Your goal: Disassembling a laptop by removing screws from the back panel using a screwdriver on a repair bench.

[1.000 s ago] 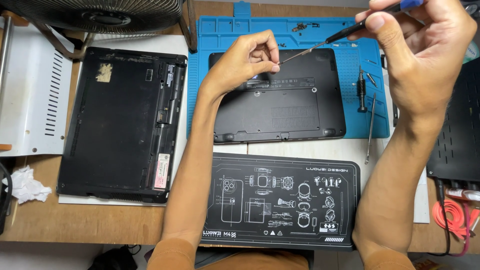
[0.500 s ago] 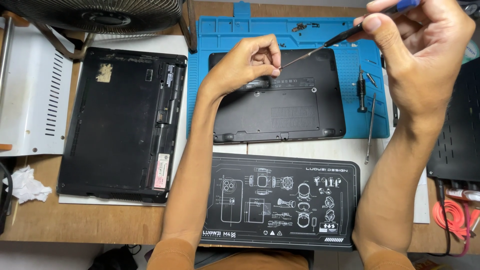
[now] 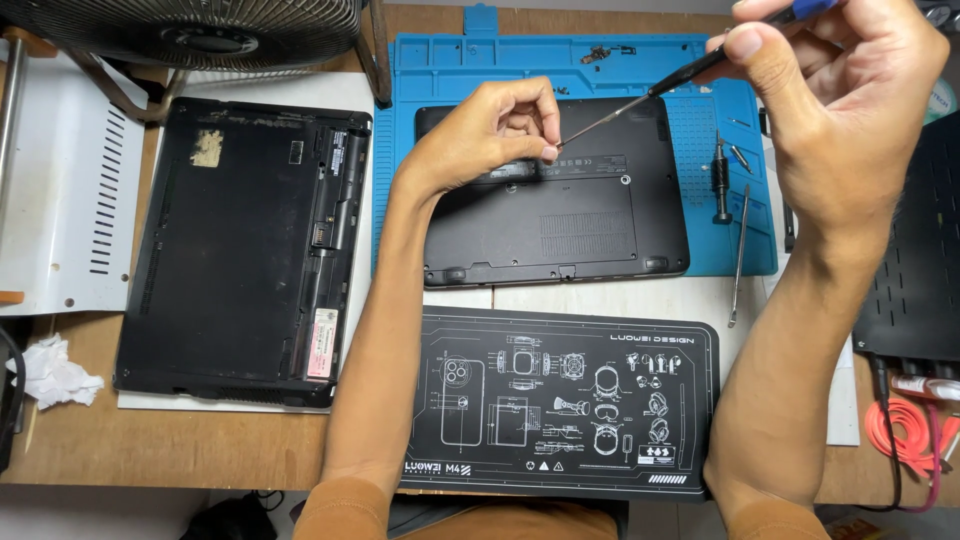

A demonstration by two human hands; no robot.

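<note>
My right hand (image 3: 835,110) holds a thin screwdriver (image 3: 665,88) with a blue handle, raised above the table and slanting down to the left. My left hand (image 3: 490,135) pinches at the screwdriver's tip, fingers closed around something too small to make out. Both hands hover over a black laptop bottom cover (image 3: 570,215) lying on a blue repair mat (image 3: 590,75).
A second black laptop base (image 3: 240,250) lies open-side up at left on white paper. A black printed mat (image 3: 560,400) sits near the front edge. Loose tools (image 3: 722,180) lie on the blue mat's right. Fan (image 3: 190,25) at top left, black device (image 3: 915,260) and red cables (image 3: 910,425) at right, crumpled tissue (image 3: 50,372) at left.
My left hand's fingertips have closed in on the screwdriver's tip. The right hand and screwdriver have barely shifted.
</note>
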